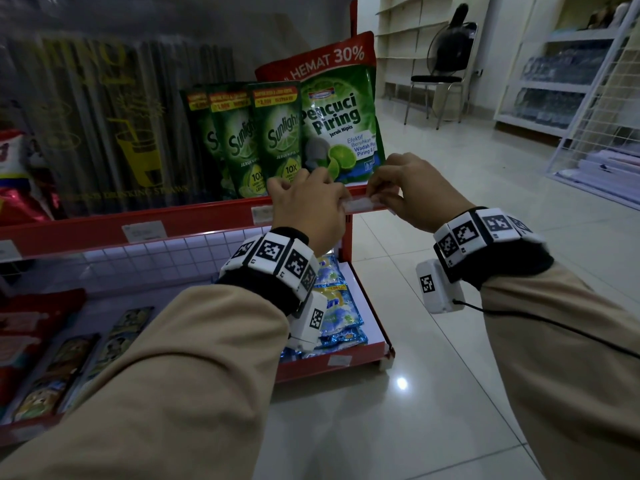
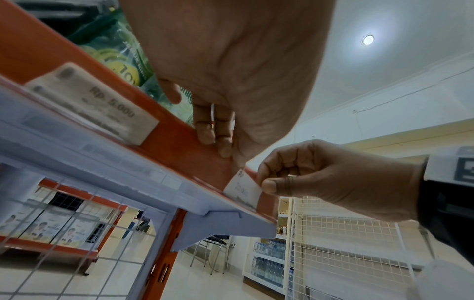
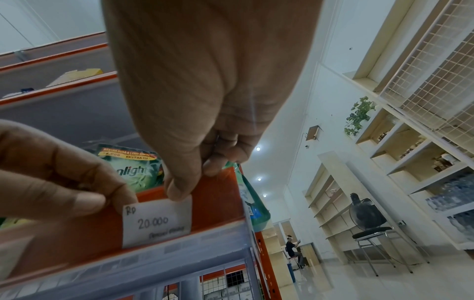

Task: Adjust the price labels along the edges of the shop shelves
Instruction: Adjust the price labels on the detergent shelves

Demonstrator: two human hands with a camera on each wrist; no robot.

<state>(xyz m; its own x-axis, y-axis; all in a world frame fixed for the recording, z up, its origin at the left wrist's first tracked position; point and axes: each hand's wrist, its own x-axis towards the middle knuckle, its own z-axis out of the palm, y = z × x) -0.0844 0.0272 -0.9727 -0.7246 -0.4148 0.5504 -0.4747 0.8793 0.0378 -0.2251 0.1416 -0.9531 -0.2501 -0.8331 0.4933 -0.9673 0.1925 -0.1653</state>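
The step in hand looks like fixing one price label (image 3: 157,222) on the red front edge (image 1: 221,210) of the shop shelf, right at the end of the shelf by the aisle. It is a small white paper with "Rp 20.000" written on it by hand, and it sits just below the big green Pencuci Piring dish soap pouch (image 1: 341,126). Both hands are on it. The left hand (image 1: 308,206) has its fingers curled, and its thumb and a finger pinch the top left corner of the label. The right hand (image 1: 412,188) is curled too, and its thumb (image 3: 179,188) presses down on the top edge of the label near the right corner, with the other fingers tucked behind the red edge. So neither hand is open wide; both are bent in close and busy with the same little paper. The bottom of the label looks tucked into the clear strip along the shelf edge, but I cannot tell how deep it goes. Next, I think the label needs to be slid straight and pushed flat so it sits level, with a soft touch, since thin paper can bend or tear. Other labels (image 1: 142,231) wait farther left on the same red edge, near the green Sunlight pouches (image 1: 280,133).
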